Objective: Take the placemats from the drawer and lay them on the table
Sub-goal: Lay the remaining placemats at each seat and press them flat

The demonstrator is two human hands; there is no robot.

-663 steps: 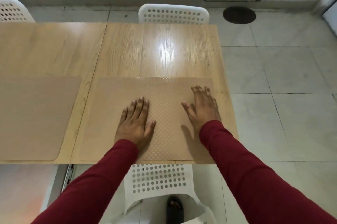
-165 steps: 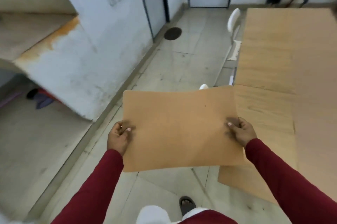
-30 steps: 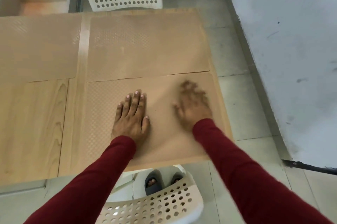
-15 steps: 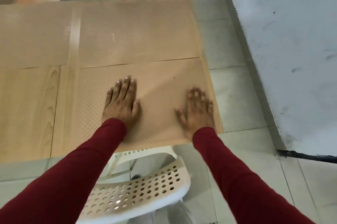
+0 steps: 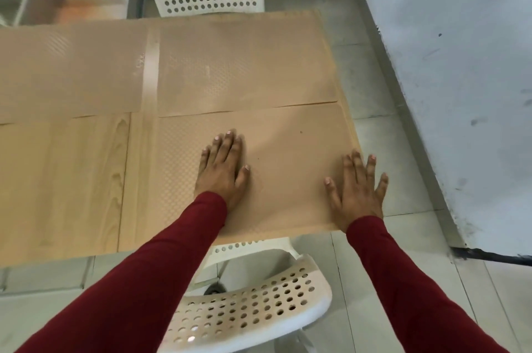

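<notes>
Both hands [image 5: 223, 171] [image 5: 355, 188] press flat on placemat [image 5: 288, 157].

Both arms wear long, close-fitting dark red sleeves [image 5: 161, 260] of smooth fabric, reaching to the wrists. The left hand [image 5: 223, 171] and right hand [image 5: 355, 191] are bare, with short, pale nails.

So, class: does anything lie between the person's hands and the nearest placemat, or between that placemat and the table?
Nothing visible. The left hand and right hand lie flat, fingers straight, directly on the nearest placemat, which lies flat on the table.
</notes>
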